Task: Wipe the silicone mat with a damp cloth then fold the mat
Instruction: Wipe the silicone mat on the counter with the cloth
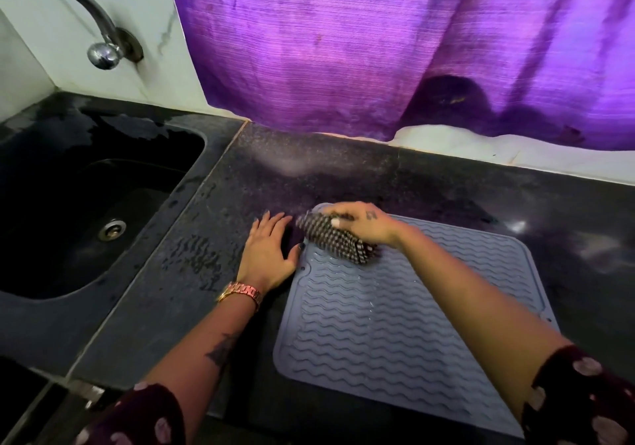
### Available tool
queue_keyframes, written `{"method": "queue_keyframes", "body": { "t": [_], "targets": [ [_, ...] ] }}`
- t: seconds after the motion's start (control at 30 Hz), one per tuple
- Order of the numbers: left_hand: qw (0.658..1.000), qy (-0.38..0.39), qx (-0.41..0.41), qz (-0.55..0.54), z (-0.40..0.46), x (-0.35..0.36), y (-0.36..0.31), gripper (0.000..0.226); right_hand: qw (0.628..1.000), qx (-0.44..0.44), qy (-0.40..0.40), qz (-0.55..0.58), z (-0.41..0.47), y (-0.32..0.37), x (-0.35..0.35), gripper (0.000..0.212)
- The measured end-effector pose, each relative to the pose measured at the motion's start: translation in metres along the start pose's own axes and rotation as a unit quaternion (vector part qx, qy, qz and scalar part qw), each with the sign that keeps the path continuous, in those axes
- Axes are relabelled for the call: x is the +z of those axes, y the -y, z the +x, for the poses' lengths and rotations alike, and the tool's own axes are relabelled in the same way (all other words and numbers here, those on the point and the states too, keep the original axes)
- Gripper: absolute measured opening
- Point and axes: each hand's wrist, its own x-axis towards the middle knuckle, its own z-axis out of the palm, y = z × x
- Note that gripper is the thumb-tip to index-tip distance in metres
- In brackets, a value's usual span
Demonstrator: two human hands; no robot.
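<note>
A: Where is the silicone mat lying?

B: It is lying flat and unfolded on the dark countertop, toward the near right — grey-blue, with wavy ridges, and droplets are glinting on it near its middle.

A: And the cloth?

B: The checked cloth is sitting bunched on the mat's far left corner. The right hand is pressing down on it from above, its fingers curling round the bundle and gripping it.

A: What is the left hand doing?

B: The left hand is resting flat on the countertop just left of the mat, fingers straight and slightly spread. Its thumb is reaching toward the mat's left edge — whether it is actually touching, I cannot tell. A pink-gold watch is sitting on that wrist.

A: Anything further out?

B: To the left, a dark sink is set into the counter, with wet patches shining around it and a chrome tap arching over from the far wall. A purple curtain is hanging along the far side, above the counter.
</note>
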Motion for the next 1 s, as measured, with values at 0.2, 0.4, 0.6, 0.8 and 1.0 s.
{"method": "queue_keyframes", "body": {
  "t": [0.2, 0.4, 0.6, 0.8, 1.0],
  "targets": [
    [0.993, -0.012, 0.019, 0.114, -0.006, -0.004, 0.005, 0.075, 0.982, 0.122, -0.057, -0.131, 0.009, -0.006, 0.024, 0.077],
    [0.997, -0.007, -0.016, 0.077, -0.011, 0.001, 0.011, 0.091, 0.954, 0.067, -0.118, -0.269, 0.01, 0.0, 0.035, 0.062],
    [0.998, -0.019, -0.004, 0.052, -0.011, 0.0, 0.01, 0.086, 0.948, 0.002, -0.089, -0.304, -0.003, 0.011, 0.047, 0.045],
    [0.998, -0.012, -0.005, 0.054, -0.011, -0.001, 0.011, 0.089, 0.971, -0.036, 0.009, -0.236, -0.017, 0.003, 0.037, 0.045],
    [1.0, -0.011, 0.003, 0.027, -0.012, -0.003, 0.01, 0.087, 0.992, 0.014, -0.116, -0.047, 0.005, -0.013, 0.001, 0.038]
  ]
}}
